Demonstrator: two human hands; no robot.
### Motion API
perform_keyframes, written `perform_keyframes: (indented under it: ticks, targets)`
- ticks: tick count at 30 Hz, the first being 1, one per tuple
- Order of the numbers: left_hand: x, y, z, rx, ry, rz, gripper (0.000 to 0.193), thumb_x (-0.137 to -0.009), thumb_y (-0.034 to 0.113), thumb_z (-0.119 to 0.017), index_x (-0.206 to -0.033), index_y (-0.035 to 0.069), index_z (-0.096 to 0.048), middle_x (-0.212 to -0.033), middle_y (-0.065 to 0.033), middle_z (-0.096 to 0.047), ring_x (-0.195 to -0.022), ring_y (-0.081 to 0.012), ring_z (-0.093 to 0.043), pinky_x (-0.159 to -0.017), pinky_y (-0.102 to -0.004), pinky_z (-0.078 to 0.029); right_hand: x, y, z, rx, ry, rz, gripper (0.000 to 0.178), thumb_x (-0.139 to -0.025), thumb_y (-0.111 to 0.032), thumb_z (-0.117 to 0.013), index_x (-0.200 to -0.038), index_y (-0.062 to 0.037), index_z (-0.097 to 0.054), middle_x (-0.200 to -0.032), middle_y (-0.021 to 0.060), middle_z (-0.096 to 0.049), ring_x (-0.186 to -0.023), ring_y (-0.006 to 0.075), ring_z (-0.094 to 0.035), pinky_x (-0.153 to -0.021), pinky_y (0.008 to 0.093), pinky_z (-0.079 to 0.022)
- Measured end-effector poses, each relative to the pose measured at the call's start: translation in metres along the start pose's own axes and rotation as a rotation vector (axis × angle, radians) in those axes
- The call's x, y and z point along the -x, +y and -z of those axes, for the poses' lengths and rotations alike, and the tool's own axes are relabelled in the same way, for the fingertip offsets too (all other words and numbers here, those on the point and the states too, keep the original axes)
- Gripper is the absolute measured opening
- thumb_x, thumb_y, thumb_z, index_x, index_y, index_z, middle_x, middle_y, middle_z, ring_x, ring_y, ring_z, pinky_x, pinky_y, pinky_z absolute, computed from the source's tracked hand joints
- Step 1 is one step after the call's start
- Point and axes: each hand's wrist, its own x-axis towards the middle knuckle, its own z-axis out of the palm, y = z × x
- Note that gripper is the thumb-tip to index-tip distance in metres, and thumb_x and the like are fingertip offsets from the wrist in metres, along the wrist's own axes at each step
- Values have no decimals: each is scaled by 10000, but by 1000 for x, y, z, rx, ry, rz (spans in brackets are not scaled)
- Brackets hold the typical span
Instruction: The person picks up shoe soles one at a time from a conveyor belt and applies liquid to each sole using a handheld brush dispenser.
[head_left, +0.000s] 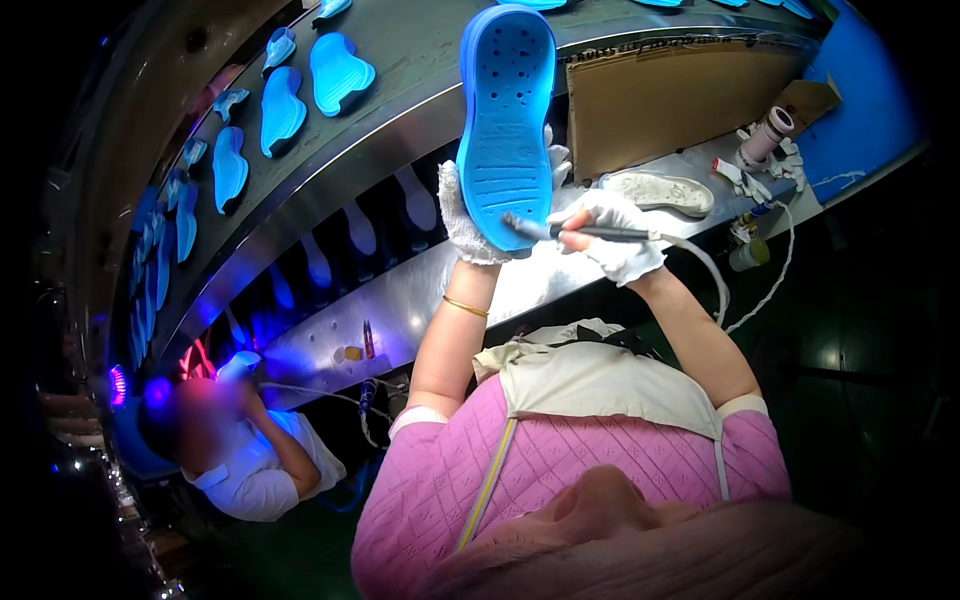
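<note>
A blue shoe sole (507,150) stands up in front of me, its toe end pointing away, with small holes in the forefoot and ridges lower down. My left hand (463,220), in a white glove, wraps round its heel end from behind. My right hand (612,240), also gloved with some fingertips bare, closes on a brush (625,234) with a dark handle. The grey bristle tip lies against the inner face of the heel. From the handle's rear end a pale hose (712,275) curves down to the right.
Several blue shoe parts (340,73) lie on a dark conveyor belt (400,40) curving left. A cardboard sheet (670,105) leans behind the metal bench. A whitish sole (658,192), a pink tumbler (768,135) and gloves are on the right. Another person (265,450) works at the lower left.
</note>
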Motion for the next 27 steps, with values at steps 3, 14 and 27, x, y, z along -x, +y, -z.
perform_keyframes:
  ticks: [3,14,27]
  targets:
    - [3,2,1,11,-17,1,931,-762,621,-552,-1419,37,-246,-1410,-244,-318,-1259,-437,-366,-1084,-520,-271,19,-17,-10,60,-68,-191,88,-778,-47,-674,-807,-11,-600,-738,67,-632,-681,124,-608,-646,259,-490]
    - [-4,12,-7,-162,18,251,863,-838,623,-428,-1407,-1,-255,-1363,-299,-354,-1209,-459,-421,-1018,-540,-351,-8,-28,-6,380,-100,425,97,-708,36,-652,-770,-23,-607,-933,116,-646,-817,204,-602,-746,315,-469]
    - [-8,25,5,-415,382,442,366,-909,315,-546,-1064,-13,-603,-959,-139,-657,-809,-209,-652,-715,-293,-557,-19,-37,11,9,-319,-165,123,-677,46,-688,-760,-21,-626,-827,70,-657,-785,148,-627,-739,270,-501]
